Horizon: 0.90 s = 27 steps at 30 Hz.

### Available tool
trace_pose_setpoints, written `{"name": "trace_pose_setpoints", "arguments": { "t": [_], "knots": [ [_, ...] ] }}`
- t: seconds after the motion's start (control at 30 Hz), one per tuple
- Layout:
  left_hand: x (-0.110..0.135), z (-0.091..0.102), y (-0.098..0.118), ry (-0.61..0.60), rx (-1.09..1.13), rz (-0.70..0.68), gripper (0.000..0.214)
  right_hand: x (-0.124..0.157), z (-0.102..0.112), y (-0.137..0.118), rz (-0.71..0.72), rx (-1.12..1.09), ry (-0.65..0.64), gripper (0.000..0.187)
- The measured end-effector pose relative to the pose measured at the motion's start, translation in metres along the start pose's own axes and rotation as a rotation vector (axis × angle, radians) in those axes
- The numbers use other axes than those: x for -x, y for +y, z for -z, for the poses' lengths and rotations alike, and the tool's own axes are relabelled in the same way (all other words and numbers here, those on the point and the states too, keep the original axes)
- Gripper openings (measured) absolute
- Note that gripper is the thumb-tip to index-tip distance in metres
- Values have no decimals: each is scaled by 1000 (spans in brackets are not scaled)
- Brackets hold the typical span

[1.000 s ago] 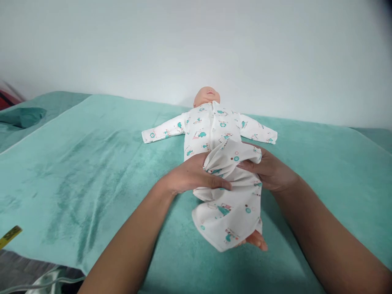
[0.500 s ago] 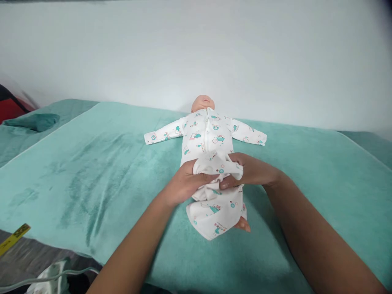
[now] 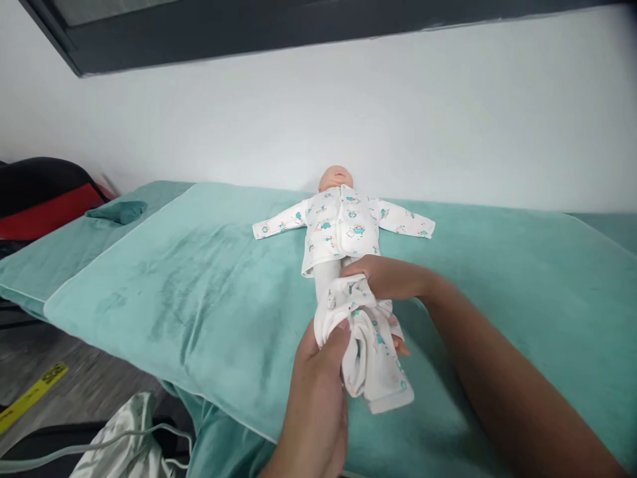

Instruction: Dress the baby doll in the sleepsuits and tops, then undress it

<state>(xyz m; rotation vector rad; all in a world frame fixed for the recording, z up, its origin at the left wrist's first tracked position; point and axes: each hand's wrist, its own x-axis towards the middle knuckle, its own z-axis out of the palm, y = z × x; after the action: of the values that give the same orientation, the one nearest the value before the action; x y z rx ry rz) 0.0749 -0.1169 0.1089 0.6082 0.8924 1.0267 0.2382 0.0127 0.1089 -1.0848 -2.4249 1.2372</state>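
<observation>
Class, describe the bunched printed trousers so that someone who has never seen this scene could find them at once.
Start at the wide teal plush mat along the white wall, where a baby doll lies on its back. Below its printed top, the bunched white cotton trousers with teal prints hang at the doll's legs, gripped by the left hand and right hand. Unlike the smooth buttoned top, they are crumpled.

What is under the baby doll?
The baby doll lies on a teal blanket. The left hand and right hand grip the printed pants, which cover most of its legs.
</observation>
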Motion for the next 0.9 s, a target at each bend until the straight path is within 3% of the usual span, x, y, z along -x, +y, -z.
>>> {"name": "trace_pose_setpoints", "arguments": {
  "t": [0.13,0.27,0.47,0.53,0.7,0.9],
  "knots": [
    [-4,10,-25,-22,-3,56,74,-2,-5,-2,28,80,-3,15],
    [-6,23,-50,-47,-8,126,71,-3,-10,-4,15,137,-47,11],
    [19,39,-56,382,-134,24,57,-2,-17,-7,49,286,0,10],
    [23,43,-49,440,-267,-3,49,-3,-19,-8,25,336,-4,8],
    [20,48,-32,370,-446,-49,37,-4,-24,-8,-1,416,27,10],
    [3,56,-26,273,-418,-116,41,-5,-22,-9,1,269,66,3]
  ]
}}
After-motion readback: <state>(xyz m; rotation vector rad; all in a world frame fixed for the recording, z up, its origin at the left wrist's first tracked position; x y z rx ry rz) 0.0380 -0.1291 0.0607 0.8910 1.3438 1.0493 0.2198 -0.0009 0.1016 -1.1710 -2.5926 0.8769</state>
